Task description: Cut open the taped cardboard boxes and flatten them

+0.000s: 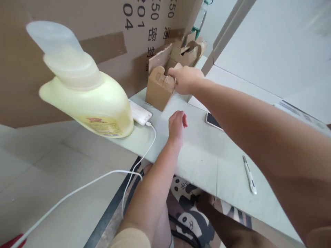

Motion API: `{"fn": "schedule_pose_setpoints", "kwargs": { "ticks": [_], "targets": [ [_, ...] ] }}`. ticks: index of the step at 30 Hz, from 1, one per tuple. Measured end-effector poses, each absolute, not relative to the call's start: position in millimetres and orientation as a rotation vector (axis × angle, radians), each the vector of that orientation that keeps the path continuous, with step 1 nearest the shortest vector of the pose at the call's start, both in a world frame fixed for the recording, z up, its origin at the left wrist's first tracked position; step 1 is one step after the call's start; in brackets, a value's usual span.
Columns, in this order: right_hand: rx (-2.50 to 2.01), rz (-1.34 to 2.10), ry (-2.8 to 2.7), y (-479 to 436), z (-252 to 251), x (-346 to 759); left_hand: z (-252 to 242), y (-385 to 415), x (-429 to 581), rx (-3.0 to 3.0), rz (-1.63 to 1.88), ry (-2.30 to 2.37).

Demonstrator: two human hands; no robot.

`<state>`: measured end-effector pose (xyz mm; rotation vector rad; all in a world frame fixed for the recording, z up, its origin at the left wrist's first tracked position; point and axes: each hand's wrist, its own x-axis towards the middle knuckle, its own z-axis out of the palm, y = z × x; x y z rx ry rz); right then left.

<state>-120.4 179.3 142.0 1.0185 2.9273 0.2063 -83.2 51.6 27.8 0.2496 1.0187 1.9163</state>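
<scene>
My right hand [186, 79] reaches out to a small open cardboard box [158, 94] at the back of the table. Its fingers are curled at the box's right rim, by brown printed pieces [165, 81] inside. What they grip is hidden by the hand. My left hand [177, 126] hovers over the table, nearer to me, its fingers curled in and nothing visible in them. Left of the small box lies a white power bank [139, 112] with a white cable [152, 137] plugged into it.
A large yellow bottle [95, 100] stands at the table's left edge, before a big carton [103, 20]. More opened cardboard boxes [187, 53] and a clear bottle [201, 17] stand behind. A phone [213, 122] and a white utility knife [249, 175] lie on the table [201, 151].
</scene>
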Motion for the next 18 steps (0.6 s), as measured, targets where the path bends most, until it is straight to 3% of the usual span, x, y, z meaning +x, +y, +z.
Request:
{"fn": "schedule_pose_setpoints", "kwargs": {
  "ticks": [10,18],
  "targets": [
    [0.648,0.178,3.049,148,134,-105,29,52,-65,0.278,2.017,1.046],
    [0.745,0.256,3.202,171,109,-122,27,53,-77,0.267,2.020,1.062]
  ]
}}
